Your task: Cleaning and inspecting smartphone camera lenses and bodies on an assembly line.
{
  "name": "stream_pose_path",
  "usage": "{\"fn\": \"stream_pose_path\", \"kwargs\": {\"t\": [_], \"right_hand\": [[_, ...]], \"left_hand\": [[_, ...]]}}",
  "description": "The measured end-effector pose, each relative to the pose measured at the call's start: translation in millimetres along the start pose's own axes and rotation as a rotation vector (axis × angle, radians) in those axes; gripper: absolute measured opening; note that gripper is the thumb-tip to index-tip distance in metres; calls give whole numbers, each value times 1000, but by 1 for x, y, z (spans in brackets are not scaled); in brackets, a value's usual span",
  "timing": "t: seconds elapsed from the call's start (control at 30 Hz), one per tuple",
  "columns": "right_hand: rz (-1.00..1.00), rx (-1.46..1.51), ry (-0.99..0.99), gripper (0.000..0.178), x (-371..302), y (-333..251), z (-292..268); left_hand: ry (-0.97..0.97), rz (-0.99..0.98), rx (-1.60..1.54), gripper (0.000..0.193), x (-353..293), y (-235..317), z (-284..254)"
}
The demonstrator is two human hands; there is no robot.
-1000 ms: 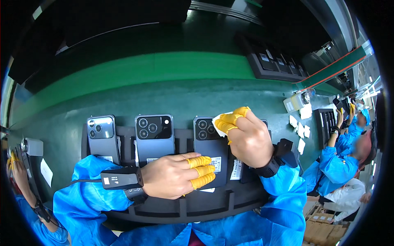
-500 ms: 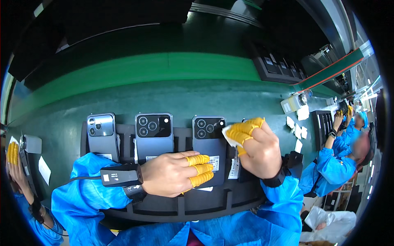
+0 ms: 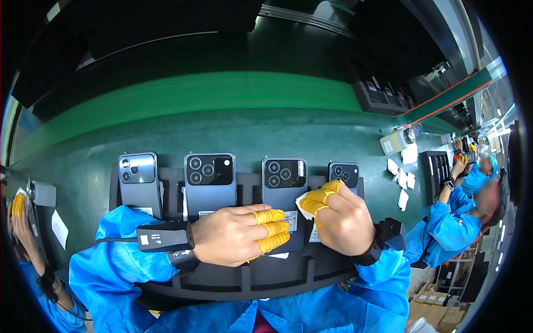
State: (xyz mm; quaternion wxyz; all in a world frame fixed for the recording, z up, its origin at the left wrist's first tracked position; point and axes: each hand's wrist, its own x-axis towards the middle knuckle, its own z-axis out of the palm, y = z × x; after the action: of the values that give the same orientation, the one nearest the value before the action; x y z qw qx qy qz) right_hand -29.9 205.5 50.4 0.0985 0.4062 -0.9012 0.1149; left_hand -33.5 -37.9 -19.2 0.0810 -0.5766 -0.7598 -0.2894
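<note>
Several dark blue smartphones lie back side up in a black slotted tray point(image 3: 302, 272) before me. My left hand point(image 3: 233, 236), in yellow finger cots, rests with fingers stretched flat on the third phone point(image 3: 284, 198), over its lower half beside a white label. My right hand point(image 3: 341, 219), also in yellow cots, pinches a folded white wipe point(image 3: 303, 208) at that phone's right edge. The fourth phone point(image 3: 344, 172) shows its camera block beyond my right hand, which hides its lower part. Left of these lie the first phone point(image 3: 139, 191) and second phone point(image 3: 210, 194), untouched.
Crumpled white wipes point(image 3: 402, 178) and a dispenser bottle point(image 3: 394, 142) are at the right. A black tray with phones point(image 3: 383, 94) sits on the green belt point(image 3: 222, 94). Co-workers are on both sides; one's gloved hand point(image 3: 19, 211) is near a bottle point(image 3: 43, 194) at far left.
My right hand with the wipe has come nearer and slightly left, uncovering the fourth phone's cameras. My left hand stays put. The tray on the belt has shifted slightly right.
</note>
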Motion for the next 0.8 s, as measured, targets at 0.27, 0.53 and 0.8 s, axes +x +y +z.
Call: {"fn": "stream_pose_path", "kwargs": {"t": [0.27, 0.53, 0.8], "right_hand": [[79, -51, 105, 14, -26, 11, -12], [51, -190, 215, 42, -3, -3, -44], [-113, -161, 209, 37, 28, -15, -38]], "left_hand": [[-85, 4, 41, 39, 13, 3, -4], [-130, -104, 142, 37, 73, 19, 35], [82, -16, 233, 34, 48, 30, 21]]}}
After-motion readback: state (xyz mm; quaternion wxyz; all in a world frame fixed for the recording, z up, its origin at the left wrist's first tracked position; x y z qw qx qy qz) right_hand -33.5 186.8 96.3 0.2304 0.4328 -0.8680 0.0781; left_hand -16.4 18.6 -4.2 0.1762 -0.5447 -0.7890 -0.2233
